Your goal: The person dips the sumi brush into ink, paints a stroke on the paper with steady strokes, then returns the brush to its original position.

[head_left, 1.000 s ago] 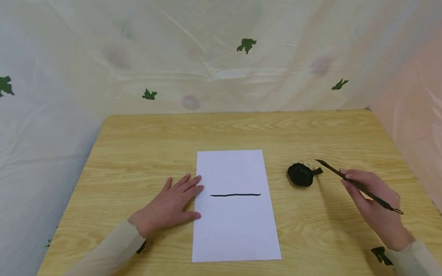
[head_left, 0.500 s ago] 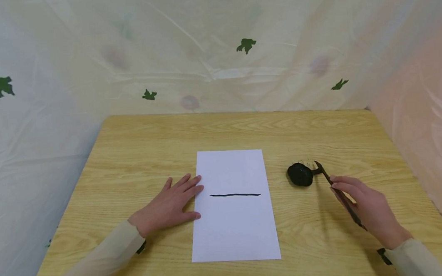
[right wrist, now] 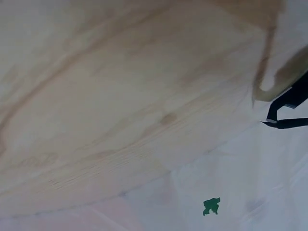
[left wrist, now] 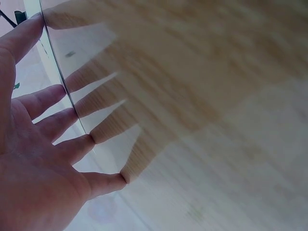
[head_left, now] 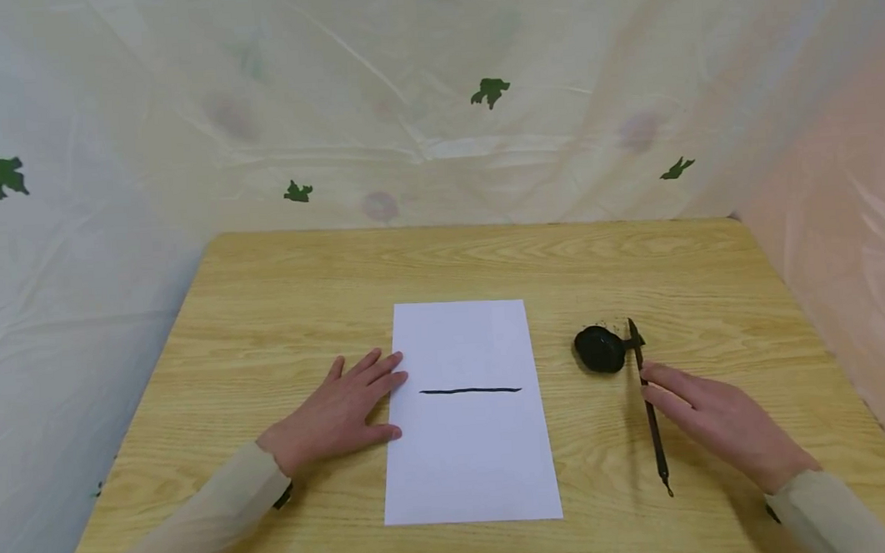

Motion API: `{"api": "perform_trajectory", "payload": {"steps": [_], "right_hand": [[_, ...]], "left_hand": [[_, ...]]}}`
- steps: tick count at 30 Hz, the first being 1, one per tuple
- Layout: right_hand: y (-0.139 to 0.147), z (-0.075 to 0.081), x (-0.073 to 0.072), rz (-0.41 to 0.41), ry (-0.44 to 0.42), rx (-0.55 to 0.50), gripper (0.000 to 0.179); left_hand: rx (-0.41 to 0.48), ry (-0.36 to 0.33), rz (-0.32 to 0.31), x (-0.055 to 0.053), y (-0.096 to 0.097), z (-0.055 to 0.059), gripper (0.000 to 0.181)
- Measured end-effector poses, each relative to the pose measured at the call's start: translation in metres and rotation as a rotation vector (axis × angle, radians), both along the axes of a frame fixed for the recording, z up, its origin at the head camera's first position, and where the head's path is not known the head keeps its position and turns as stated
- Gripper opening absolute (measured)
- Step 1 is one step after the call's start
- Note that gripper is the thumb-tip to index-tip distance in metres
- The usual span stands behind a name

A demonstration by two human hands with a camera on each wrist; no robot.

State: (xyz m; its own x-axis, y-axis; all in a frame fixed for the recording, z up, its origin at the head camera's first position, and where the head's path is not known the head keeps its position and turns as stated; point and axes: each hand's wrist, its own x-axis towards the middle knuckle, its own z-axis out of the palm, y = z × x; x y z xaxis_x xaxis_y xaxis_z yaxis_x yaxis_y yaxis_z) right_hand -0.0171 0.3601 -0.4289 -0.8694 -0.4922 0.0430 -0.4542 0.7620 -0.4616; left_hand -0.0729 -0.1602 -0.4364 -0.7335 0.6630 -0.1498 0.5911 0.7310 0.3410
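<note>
A white sheet of paper bears one black horizontal brush stroke. My left hand lies with fingers spread, their tips on the sheet's left edge; the left wrist view shows this hand from the palm side. To the right of the paper, my right hand pinches a dark writing brush, its thumb hidden. The brush's black tip is beside a small round black ink dish, crossing its short handle. I cannot tell whether brush and handle touch. In the right wrist view, dark shapes show at the right edge.
The wood-grain table is enclosed by pale hanging sheeting with green bird shapes at the back and sides. Small black specks lie on the table just behind the ink dish.
My right hand has moved left, and the brush has swung from slanting to pointing nearly straight away from me, beside the ink dish. The left hand and paper have stayed put.
</note>
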Motion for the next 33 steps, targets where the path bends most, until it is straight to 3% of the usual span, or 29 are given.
{"api": "perform_trajectory", "payload": {"steps": [2, 4, 13, 33], "right_hand": [[0.003, -0.008, -0.003, 0.240, 0.361, 0.059, 0.044], [0.008, -0.017, -0.006, 0.381, 0.704, 0.095, 0.046], [0.015, -0.023, -0.006, 0.415, 0.716, 0.193, 0.049], [0.015, -0.025, -0.007, 0.434, 0.652, 0.284, 0.058]], "left_hand": [[0.004, -0.001, -0.002, 0.000, -0.001, 0.000, 0.077], [0.007, -0.002, -0.004, 0.000, -0.001, 0.000, 0.077], [0.005, -0.008, -0.006, 0.000, -0.001, -0.001, 0.078], [0.018, -0.004, -0.008, 0.000, -0.002, 0.000, 0.077]]}}
